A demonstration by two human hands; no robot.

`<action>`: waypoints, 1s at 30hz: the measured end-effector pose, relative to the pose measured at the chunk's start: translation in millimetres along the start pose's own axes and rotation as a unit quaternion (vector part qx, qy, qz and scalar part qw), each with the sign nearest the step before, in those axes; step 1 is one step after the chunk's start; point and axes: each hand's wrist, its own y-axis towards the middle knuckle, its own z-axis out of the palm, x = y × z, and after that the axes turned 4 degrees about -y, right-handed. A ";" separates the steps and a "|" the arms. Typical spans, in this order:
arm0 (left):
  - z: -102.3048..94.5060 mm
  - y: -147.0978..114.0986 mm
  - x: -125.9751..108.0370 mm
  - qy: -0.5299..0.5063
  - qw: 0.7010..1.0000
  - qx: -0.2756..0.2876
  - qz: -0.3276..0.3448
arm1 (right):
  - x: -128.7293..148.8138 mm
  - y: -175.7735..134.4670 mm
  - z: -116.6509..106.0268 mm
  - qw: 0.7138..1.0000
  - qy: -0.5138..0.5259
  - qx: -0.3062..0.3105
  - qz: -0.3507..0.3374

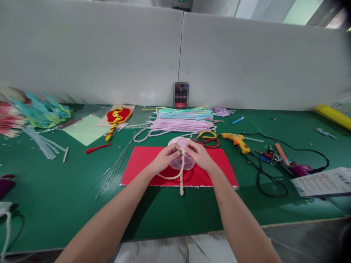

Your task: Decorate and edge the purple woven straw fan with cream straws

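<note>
A small pale purple fan [189, 163] with a twisted cream handle [181, 184] lies on a red board [216, 164] in the middle of the table. Over the fan's face, my left hand [166, 157] and my right hand [200, 155] meet, fingertips pinched together on a cream pipe cleaner [183, 164]. Its loose length loops down and to the left across the board. Between the fingertips a small dark spot shows, too small to make out. My fingers partly cover the fan's middle.
Behind the board lies a pile of pastel pipe cleaners [181, 125], with scissors [207, 138] at its near right. A yellow glue gun [236, 141] and its black cord are on the right. Thin wires [116, 166] and a red-and-yellow fan [118, 116] lie to the left.
</note>
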 end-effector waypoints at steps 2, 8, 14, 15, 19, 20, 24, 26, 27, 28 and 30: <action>-0.3 0.3 0.3 -0.004 1.000 -0.003 0.001 | 0.8 -0.8 -0.8 1.000 -0.006 0.009 -0.004; 0.8 0.8 0.4 -0.012 1.000 -0.010 0.002 | -3.2 0.0 -0.6 1.000 -0.019 0.014 -0.007; 0.4 0.8 -0.4 -0.015 1.000 -0.006 0.002 | -1.9 0.5 -0.3 1.000 -0.023 0.018 -0.006; 0.2 0.8 -0.4 -0.016 1.000 -0.006 0.003 | -1.1 0.5 -0.4 1.000 -0.023 0.019 -0.006; 0.1 0.7 1.0 -0.019 1.000 -0.005 0.003 | -0.1 0.1 -0.2 1.000 -0.021 0.019 -0.001; 0.2 0.8 1.6 -0.020 1.000 -0.005 0.003 | -0.4 0.0 0.1 1.000 -0.020 0.018 0.000; 0.5 1.9 3.6 -0.023 1.000 -0.008 -0.001 | -2.0 -0.2 2.1 1.000 -0.013 0.009 0.000; 0.8 2.3 3.6 -0.020 1.000 -0.012 -0.003 | -2.7 -0.2 3.4 1.000 -0.010 0.001 -0.002; 1.0 2.3 3.4 -0.019 1.000 -0.013 -0.003 | -3.1 -0.2 4.1 1.000 -0.008 -0.002 -0.002; 1.1 2.1 3.1 -0.017 1.000 -0.014 -0.004 | -3.7 -0.3 4.8 1.000 -0.005 -0.005 -0.002; 1.2 1.1 2.9 -0.014 1.000 -0.014 -0.007 | -5.2 -0.7 6.1 1.000 0.001 -0.009 0.001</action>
